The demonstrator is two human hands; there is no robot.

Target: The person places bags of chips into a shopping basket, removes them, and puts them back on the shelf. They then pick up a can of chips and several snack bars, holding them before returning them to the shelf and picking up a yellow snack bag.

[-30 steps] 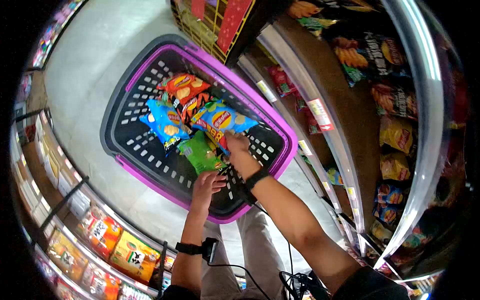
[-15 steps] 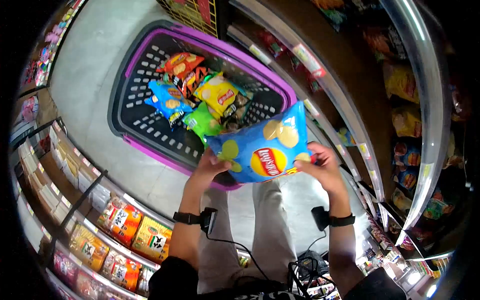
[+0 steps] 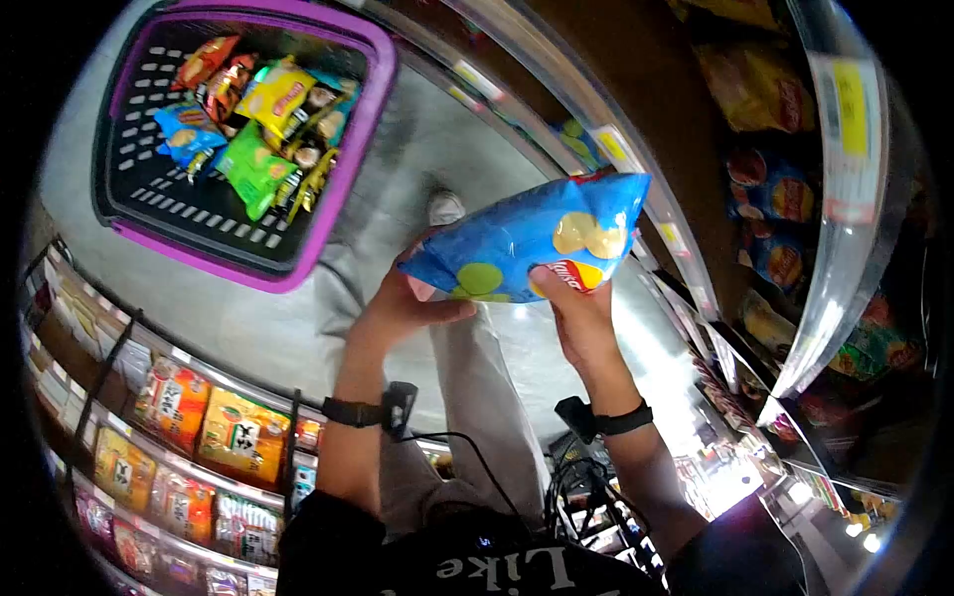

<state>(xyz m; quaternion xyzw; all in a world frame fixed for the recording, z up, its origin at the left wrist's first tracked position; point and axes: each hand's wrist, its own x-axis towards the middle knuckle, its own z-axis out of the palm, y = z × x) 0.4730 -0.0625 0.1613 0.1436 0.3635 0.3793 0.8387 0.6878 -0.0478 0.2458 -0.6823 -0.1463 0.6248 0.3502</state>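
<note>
A blue bag of chips (image 3: 517, 238) with a red and yellow logo is held in front of me between both hands. My left hand (image 3: 397, 303) grips its left end, thumb along the lower edge. My right hand (image 3: 579, 316) holds the lower right side, its thumb over the logo and its other fingers hidden behind the bag. To the upper left, apart from my hands, a black shopping basket with a purple rim (image 3: 343, 209) holds several snack bags, among them a green bag (image 3: 253, 167), a yellow bag (image 3: 278, 94) and a blue bag (image 3: 187, 134).
On the right, shelves carry more chip bags, including blue ones (image 3: 773, 256) and a yellow one (image 3: 755, 89), behind a clear shelf edge (image 3: 845, 179). Packaged goods (image 3: 243, 437) fill the shelves at lower left. My shoe (image 3: 446, 208) rests on the grey floor.
My view has turned and shifted right, so the basket now appears farther to the upper left, apart from the bag. The bag is tilted more, and my right hand covers part of its logo.
</note>
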